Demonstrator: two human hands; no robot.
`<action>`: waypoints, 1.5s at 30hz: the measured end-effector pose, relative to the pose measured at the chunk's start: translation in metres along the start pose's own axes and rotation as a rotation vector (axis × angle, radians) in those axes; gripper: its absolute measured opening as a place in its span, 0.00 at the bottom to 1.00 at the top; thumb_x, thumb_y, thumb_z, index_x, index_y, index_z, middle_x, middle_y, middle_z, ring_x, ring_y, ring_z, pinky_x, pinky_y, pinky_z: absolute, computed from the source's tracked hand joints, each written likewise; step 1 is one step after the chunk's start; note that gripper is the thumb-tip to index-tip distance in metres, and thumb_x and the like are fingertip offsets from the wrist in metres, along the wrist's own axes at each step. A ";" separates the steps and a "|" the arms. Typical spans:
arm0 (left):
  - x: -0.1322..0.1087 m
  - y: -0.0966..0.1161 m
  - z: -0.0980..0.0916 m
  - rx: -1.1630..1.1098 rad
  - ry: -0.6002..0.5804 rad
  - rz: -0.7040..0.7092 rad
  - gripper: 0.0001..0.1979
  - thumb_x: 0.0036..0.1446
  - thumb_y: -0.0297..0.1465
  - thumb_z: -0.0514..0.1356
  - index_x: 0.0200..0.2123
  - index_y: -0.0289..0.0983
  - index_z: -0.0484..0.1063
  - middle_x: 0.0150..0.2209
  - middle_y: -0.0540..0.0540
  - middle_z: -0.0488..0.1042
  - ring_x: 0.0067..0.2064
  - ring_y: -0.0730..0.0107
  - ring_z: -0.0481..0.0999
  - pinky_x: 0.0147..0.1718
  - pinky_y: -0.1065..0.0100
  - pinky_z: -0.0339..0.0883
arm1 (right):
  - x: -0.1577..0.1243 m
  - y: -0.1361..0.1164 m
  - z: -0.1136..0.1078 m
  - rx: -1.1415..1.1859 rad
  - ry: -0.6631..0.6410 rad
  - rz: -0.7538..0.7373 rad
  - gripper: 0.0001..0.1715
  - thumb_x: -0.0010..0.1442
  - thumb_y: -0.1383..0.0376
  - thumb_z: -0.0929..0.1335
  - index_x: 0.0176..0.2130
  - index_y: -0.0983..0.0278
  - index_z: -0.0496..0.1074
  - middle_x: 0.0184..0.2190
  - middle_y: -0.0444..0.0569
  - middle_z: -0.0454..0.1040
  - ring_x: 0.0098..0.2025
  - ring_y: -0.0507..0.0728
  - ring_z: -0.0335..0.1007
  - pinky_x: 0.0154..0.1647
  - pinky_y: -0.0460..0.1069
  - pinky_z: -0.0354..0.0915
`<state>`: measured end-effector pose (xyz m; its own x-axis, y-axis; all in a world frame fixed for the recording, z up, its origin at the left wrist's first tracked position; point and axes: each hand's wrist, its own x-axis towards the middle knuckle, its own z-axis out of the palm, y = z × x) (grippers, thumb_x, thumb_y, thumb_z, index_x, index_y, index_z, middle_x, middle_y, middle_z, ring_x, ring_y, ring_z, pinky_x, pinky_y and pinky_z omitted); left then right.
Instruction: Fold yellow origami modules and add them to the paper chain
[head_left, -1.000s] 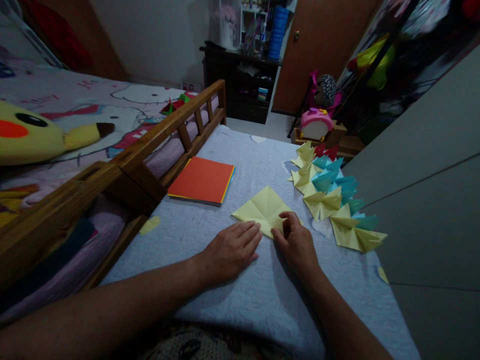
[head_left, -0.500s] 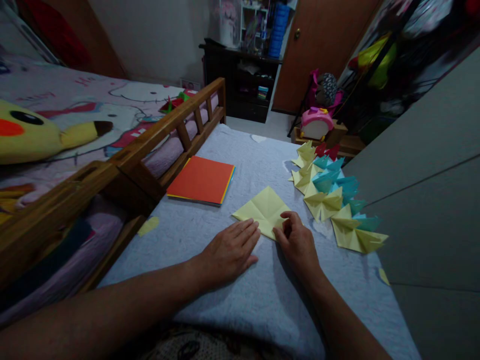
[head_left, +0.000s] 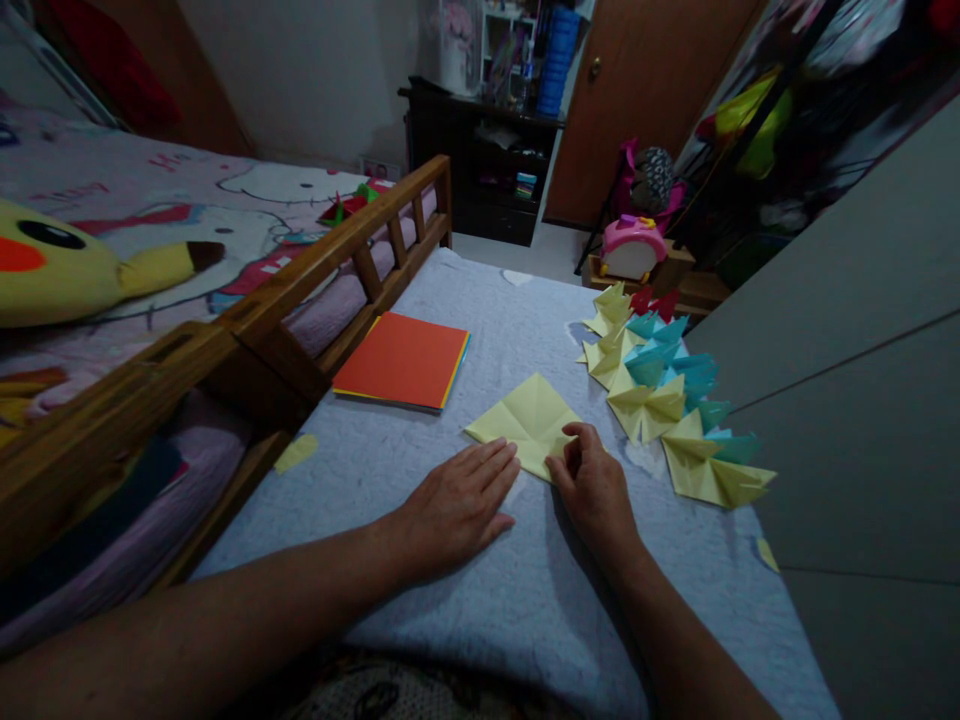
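Right now, the yellow paper [head_left: 534, 415] lies flat between the two hands, with one corner pointing away from the person. The left hand [head_left: 465, 500] is spread flat, not gripping, and its fingertips rest on the paper's near left edge. The right hand [head_left: 592, 485] is over the paper's right side, with its fingers curled and its thumb by the near edge. I cannot tell if it is pinching the paper.

One stack of paper [head_left: 409, 360] has an orange-red sheet on top. I count four yellow folded pieces [head_left: 649, 408] in a row. The blue folded pieces [head_left: 697, 372] overlap too much to count, and some red folded paper [head_left: 664, 303] sits behind.

The stack is close to the wooden rail [head_left: 337, 238]. The folded pieces line the right edge, near a pale panel [head_left: 862, 400]. Bare blue cloth [head_left: 517, 320] stretches from the paper to the far edge.
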<state>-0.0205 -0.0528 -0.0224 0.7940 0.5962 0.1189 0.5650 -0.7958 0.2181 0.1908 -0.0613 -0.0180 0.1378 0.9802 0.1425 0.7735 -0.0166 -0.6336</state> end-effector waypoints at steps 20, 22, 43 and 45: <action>0.001 0.000 0.000 0.011 0.006 0.000 0.27 0.67 0.37 0.56 0.65 0.32 0.60 0.67 0.34 0.62 0.69 0.52 0.59 0.66 0.53 0.56 | -0.009 -0.004 -0.012 -0.345 -0.092 -0.452 0.09 0.65 0.69 0.66 0.42 0.61 0.76 0.40 0.51 0.75 0.41 0.60 0.64 0.44 0.54 0.56; 0.001 -0.001 0.001 0.013 0.009 0.001 0.27 0.67 0.37 0.56 0.65 0.32 0.59 0.68 0.34 0.61 0.69 0.53 0.58 0.66 0.55 0.54 | -0.011 -0.007 -0.013 -0.373 -0.104 -0.461 0.10 0.66 0.64 0.67 0.46 0.60 0.76 0.40 0.52 0.74 0.42 0.61 0.64 0.45 0.55 0.56; -0.002 -0.033 -0.014 0.107 0.170 -0.159 0.14 0.67 0.28 0.54 0.53 0.33 0.71 0.55 0.37 0.73 0.57 0.55 0.71 0.55 0.55 0.68 | -0.019 -0.012 -0.007 -0.521 -0.093 -0.481 0.18 0.64 0.57 0.70 0.51 0.61 0.73 0.48 0.54 0.74 0.48 0.64 0.66 0.49 0.58 0.57; -0.001 -0.032 -0.015 0.132 0.162 -0.172 0.13 0.66 0.27 0.55 0.52 0.33 0.71 0.55 0.37 0.73 0.57 0.55 0.71 0.54 0.55 0.69 | -0.019 -0.012 -0.006 -0.529 -0.132 -0.512 0.18 0.65 0.58 0.69 0.51 0.64 0.72 0.49 0.55 0.74 0.48 0.63 0.66 0.49 0.57 0.59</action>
<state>-0.0426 -0.0268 -0.0153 0.6439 0.7243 0.2468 0.7210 -0.6823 0.1212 0.1829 -0.0806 -0.0085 -0.3693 0.9057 0.2080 0.9198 0.3881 -0.0571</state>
